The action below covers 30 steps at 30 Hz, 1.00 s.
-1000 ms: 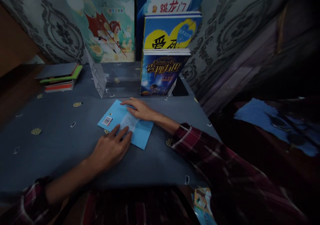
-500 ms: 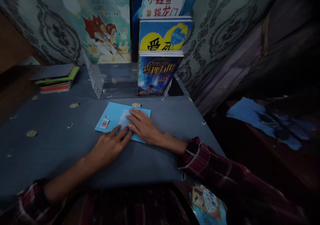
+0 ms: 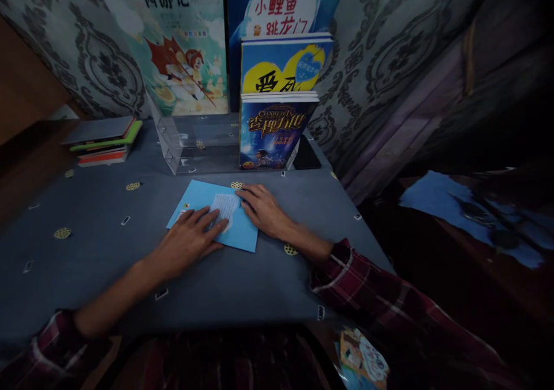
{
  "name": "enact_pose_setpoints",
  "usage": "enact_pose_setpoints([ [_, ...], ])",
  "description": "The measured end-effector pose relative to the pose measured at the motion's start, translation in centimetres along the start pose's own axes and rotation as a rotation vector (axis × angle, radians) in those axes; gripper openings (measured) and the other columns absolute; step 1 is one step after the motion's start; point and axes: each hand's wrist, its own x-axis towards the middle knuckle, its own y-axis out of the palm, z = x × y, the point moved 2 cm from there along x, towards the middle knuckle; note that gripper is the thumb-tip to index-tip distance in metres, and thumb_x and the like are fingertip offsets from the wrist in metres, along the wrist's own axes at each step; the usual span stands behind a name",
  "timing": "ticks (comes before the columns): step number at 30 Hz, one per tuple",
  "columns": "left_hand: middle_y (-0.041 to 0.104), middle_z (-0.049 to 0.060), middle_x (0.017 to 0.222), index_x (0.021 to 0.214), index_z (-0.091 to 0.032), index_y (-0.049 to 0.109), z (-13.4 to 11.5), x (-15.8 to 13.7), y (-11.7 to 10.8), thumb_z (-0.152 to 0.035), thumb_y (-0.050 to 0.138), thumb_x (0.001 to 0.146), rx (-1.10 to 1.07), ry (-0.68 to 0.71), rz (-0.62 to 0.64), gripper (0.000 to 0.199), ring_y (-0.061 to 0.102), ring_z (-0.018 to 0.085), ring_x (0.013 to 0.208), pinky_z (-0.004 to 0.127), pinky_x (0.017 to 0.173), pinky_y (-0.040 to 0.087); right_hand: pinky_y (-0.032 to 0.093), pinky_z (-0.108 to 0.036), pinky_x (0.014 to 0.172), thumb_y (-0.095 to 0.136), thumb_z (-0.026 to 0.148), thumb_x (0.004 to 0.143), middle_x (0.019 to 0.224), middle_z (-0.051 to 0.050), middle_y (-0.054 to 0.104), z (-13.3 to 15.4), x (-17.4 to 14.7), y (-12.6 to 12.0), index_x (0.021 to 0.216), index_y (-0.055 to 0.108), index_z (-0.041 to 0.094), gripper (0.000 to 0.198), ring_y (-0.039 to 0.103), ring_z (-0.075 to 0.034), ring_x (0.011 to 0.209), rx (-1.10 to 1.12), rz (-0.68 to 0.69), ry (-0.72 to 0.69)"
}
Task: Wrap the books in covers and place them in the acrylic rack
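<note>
A light blue book (image 3: 242, 231) lies flat on the cloth-covered table, showing a pale panel of small print. My left hand (image 3: 188, 241) rests across its lower left part, fingers stretched out, partly covering the barcode corner. At the book's right side is my right hand (image 3: 265, 210), its fingers spread and the fingertips on the upper right edge. Neither hand grips the book; both lie on or against it.
Behind the book stands a clear acrylic rack (image 3: 168, 147) holding a dark blue book (image 3: 272, 130) and others. A small stack of books (image 3: 104, 139) is at the left. A dark flat object (image 3: 307, 153) lies beside the rack. More books (image 3: 363, 355) are below the table's front edge.
My right hand has slid right, from the middle of the book to its right edge. My left hand has flattened over the lower left part. The printed panel is more exposed.
</note>
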Motion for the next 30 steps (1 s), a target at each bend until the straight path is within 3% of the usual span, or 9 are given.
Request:
enact_pose_setpoints([
  [4,0.057,0.018,0.148,0.153,-0.025,0.044,0.6,-0.1,0.7,-0.044,0.044,0.106,0.012,0.074,0.061,0.05,0.052,0.037,0.139,0.054,0.108,0.049,0.049,-0.057,0.106,0.044,0.023,0.101,0.133,-0.017,0.065,0.3,0.0,-0.4,0.137,0.063,0.015,0.041,0.054,-0.033,0.122,-0.007,-0.003,-0.024],
  [9,0.058,0.022,0.145,0.156,-0.023,0.04,0.8,-0.6,0.4,-0.019,0.043,0.105,0.085,0.17,0.061,0.051,0.058,0.039,0.134,0.053,0.105,0.052,0.048,-0.054,0.107,0.045,0.029,0.103,0.133,-0.019,0.065,0.4,0.0,-0.4,0.135,0.065,0.009,0.043,0.053,-0.033,0.121,-0.051,0.015,-0.029],
  [13,0.07,0.019,0.127,0.142,-0.017,0.054,1.2,-0.7,-0.1,-0.014,0.044,0.103,0.154,0.25,-0.111,0.041,0.069,0.031,0.119,0.043,0.097,0.058,0.047,-0.055,0.106,0.039,0.041,0.107,0.129,-0.02,0.067,0.5,-0.2,-1.0,0.127,0.071,0.01,0.048,0.055,-0.033,0.119,0.011,0.019,-0.035],
  [16,0.076,0.013,0.102,0.123,-0.014,0.061,1.6,-0.4,-1.0,-0.015,0.041,0.104,0.093,0.237,-0.304,0.027,0.075,0.022,0.099,0.03,0.082,0.059,0.047,-0.053,0.105,0.032,0.049,0.108,0.124,-0.017,0.07,0.4,-0.4,-1.6,0.112,0.078,0.015,0.058,0.058,-0.03,0.117,0.153,0.026,-0.025],
  [20,0.068,0.0,0.07,0.104,-0.018,0.06,2.1,0.2,-2.4,-0.023,0.035,0.108,-0.056,0.049,-0.46,0.026,0.066,0.012,0.057,0.02,0.057,0.049,0.047,-0.05,0.104,0.024,0.067,0.104,0.112,-0.012,0.075,0.0,-0.5,-2.1,0.096,0.08,0.019,0.074,0.064,-0.029,0.112,0.472,-0.026,0.031],
  [24,0.055,-0.006,0.057,0.092,-0.022,0.059,2.9,0.6,-4.4,-0.033,0.04,0.106,-0.233,-0.24,-0.505,0.026,0.053,0.01,0.046,0.021,0.051,0.04,0.055,-0.041,0.092,0.045,0.08,0.092,0.102,-0.008,0.075,-0.2,-0.3,-2.2,0.083,0.077,0.019,0.069,0.069,-0.026,0.099,0.844,-0.128,0.082],
  [26,0.051,-0.006,0.056,0.086,-0.022,0.058,3.2,1.0,-5.9,-0.035,0.042,0.104,-0.35,-0.341,-0.528,0.027,0.048,0.01,0.047,0.021,0.05,0.037,0.059,-0.036,0.083,0.069,0.073,0.081,0.099,-0.004,0.075,-0.2,-0.1,-2.0,0.096,0.075,0.021,0.055,0.07,-0.023,0.09,1.018,-0.192,0.151],
  [28,0.048,-0.005,0.057,0.081,-0.021,0.057,3.4,1.4,-7.4,-0.037,0.045,0.103,-0.468,-0.413,-0.592,0.029,0.045,0.011,0.05,0.022,0.049,0.036,0.061,-0.034,0.079,0.087,0.061,0.068,0.099,-0.002,0.076,0.0,0.0,-1.8,0.111,0.072,0.024,0.059,0.071,-0.021,0.088,1.162,-0.246,0.212],
  [30,0.044,-0.005,0.058,0.076,-0.021,0.055,3.5,1.9,-8.6,-0.039,0.048,0.101,-0.595,-0.473,-0.666,0.032,0.042,0.011,0.051,0.023,0.048,0.034,0.062,-0.035,0.08,0.091,0.054,0.065,0.099,-0.002,0.077,0.4,0.1,-1.7,0.112,0.071,0.025,0.06,0.072,-0.021,0.089,1.253,-0.236,0.222],
])
